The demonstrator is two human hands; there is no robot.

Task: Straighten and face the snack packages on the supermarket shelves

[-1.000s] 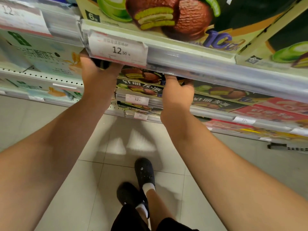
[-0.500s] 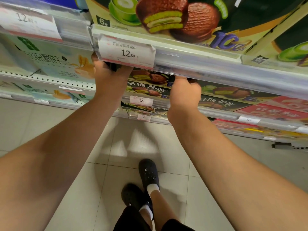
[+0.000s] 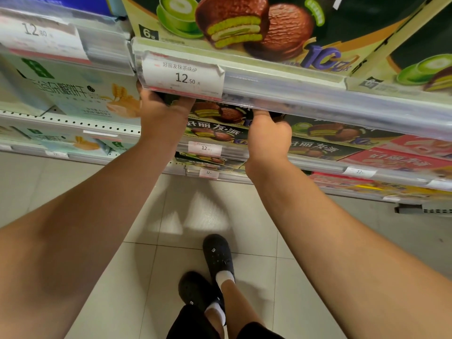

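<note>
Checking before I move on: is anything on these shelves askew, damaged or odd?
One small thing: the 12.50 price tag has a curled right corner lifting off its rail. The green pie box that the left hand and right hand reach for is mostly hidden behind the rail, so its alignment cannot be judged. Nothing spilled.

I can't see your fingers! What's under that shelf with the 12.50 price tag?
Under the price tag sit dark green pie boxes. The left hand and right hand reach onto one. The fingertips and the box's top are hidden by the shelf edge.
</note>
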